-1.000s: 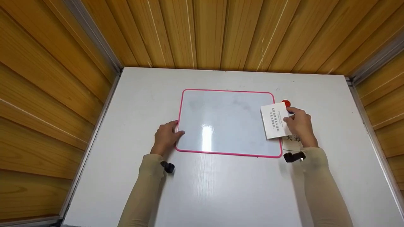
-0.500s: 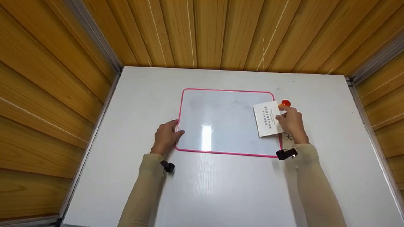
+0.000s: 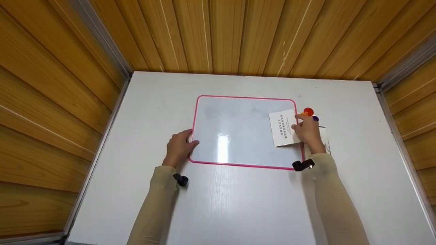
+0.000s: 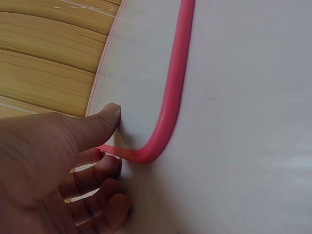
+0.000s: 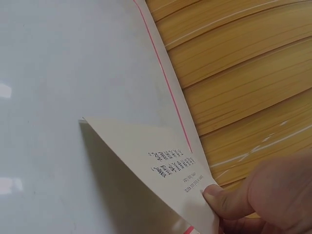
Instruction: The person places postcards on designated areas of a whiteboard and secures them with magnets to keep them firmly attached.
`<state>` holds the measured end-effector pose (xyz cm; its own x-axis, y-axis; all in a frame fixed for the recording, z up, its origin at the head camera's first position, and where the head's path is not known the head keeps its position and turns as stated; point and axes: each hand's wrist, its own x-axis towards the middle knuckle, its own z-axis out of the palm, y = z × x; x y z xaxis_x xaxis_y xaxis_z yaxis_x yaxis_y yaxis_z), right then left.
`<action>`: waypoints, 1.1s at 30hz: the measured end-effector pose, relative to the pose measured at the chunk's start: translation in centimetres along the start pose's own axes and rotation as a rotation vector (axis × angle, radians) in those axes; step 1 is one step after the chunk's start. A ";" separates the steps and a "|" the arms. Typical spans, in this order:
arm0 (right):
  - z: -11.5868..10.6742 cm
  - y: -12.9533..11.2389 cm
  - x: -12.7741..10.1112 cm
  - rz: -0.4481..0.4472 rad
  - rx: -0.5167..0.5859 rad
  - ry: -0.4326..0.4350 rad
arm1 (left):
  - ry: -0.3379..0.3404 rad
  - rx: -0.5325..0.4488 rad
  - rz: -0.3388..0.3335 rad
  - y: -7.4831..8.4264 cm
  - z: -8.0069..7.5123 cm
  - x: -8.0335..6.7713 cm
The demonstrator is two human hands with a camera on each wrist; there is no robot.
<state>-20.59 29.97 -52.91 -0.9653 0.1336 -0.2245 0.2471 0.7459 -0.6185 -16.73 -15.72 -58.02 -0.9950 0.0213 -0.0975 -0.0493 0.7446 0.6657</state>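
White table [image 3: 238,204], wood-slat walls on three sides. Nearest me: left hand [image 3: 177,147] grips near-left corner of pink-framed whiteboard [image 3: 238,129], thumb on top, fingers curled under edge. Right hand [image 3: 307,131] pinches printed card [image 3: 282,128], one card edge resting on board's right part. I judge card placement underway, card not yet flat. Beyond hand: red magnet [image 3: 308,111], purple magnet [image 3: 315,118], unused on table; second card [image 3: 323,137] beside board.

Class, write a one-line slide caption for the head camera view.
Right hand pinches a printed card over a pink-framed whiteboard while the left hand grips its corner.
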 end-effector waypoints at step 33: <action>1.3 -0.8 0.5 -0.016 -0.089 -0.055 | 0.006 0.000 0.019 -0.2 -0.1 -0.1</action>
<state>-21.15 28.59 -53.53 -0.9622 0.0871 -0.2579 0.2210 0.8030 -0.5535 -16.67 -15.93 -58.12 -0.9963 0.0317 -0.0801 -0.0300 0.7439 0.6676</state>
